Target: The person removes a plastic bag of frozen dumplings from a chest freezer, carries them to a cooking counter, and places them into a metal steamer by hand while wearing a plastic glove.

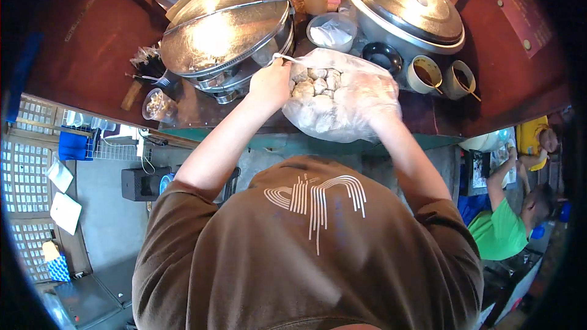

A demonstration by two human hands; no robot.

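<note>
1. Your left hand [269,84] is pinched shut on the mouth of the bag [339,119], at the bag's upper left.
2. Your right hand [370,95] is inside the bag, under the plastic; you cannot tell whether its fingers are closed.
3. The bag, full of pale balls [315,82], rests on the counter's [202,113] near edge.
4. Left of the bag stands the steamer [223,30]; behind it a bowl [332,32]; to its right, two sauce cups [441,76].
</note>
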